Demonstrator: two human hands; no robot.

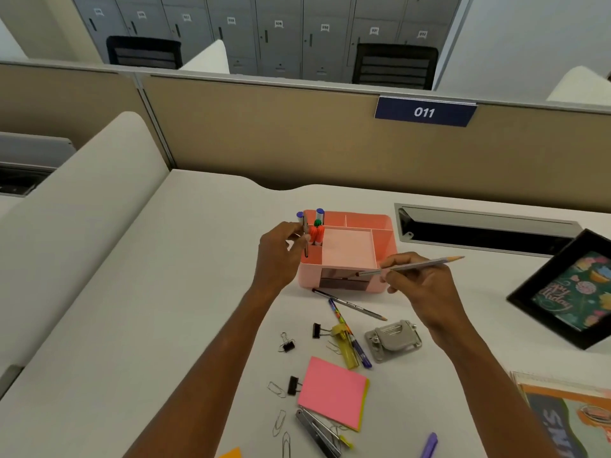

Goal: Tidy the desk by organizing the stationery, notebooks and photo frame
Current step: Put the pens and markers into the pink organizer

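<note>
The organizer [360, 226] is sitting near the middle of the desk [165, 292], with a pen [320, 214] standing in its left rear compartment. The left hand [277, 256] is gripping a held pen [305, 233] upright at the organizer's left edge. The right hand [420, 279] is pinching a held pencil [416, 265] over the front right corner. A loose pencil [350, 302] is lying just before the organizer. Nearer the person, the sticky notes [332, 391] are lying with a binder clip [292, 385] touching their left side. The photo frame [562, 292] is lying well to the right, with the notebook [562, 418] before it.

Blue sign [425, 111] on partition [297, 133]: "011". Photo frame [562, 289] picture: cursive, only "...thday" legible. Locker tags [325, 27]: numbers too small. Notebook [562, 418] cover lettering cut off.
</note>
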